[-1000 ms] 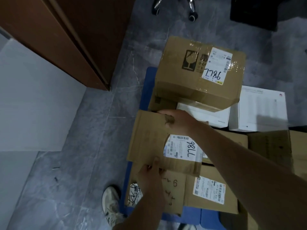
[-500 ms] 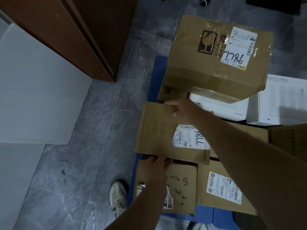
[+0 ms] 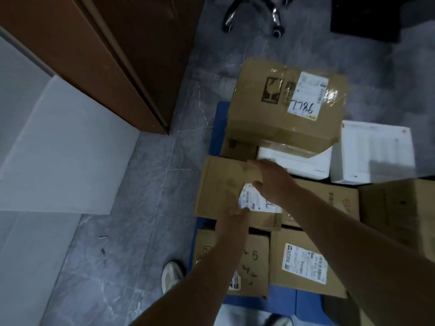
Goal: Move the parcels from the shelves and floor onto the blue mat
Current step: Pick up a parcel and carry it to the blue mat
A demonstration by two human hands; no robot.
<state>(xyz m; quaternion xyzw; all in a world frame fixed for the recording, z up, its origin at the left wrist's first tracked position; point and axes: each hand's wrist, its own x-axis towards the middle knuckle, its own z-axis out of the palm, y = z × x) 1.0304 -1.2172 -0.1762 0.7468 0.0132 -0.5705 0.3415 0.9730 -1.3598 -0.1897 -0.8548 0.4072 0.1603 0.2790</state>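
I see a flat cardboard parcel (image 3: 223, 184) on the stacked boxes (image 3: 303, 262) covering the blue mat (image 3: 217, 128), its long axis running left to right. The right hand (image 3: 270, 180) lies spread flat on its far half. The left hand (image 3: 235, 215) meets its near edge, but the grip is too blurred to tell.

Right hand (image 3: 270, 180) releases the flat parcel (image 3: 221, 184) at its far edge — fingers now loose above the label (image 3: 253, 201)
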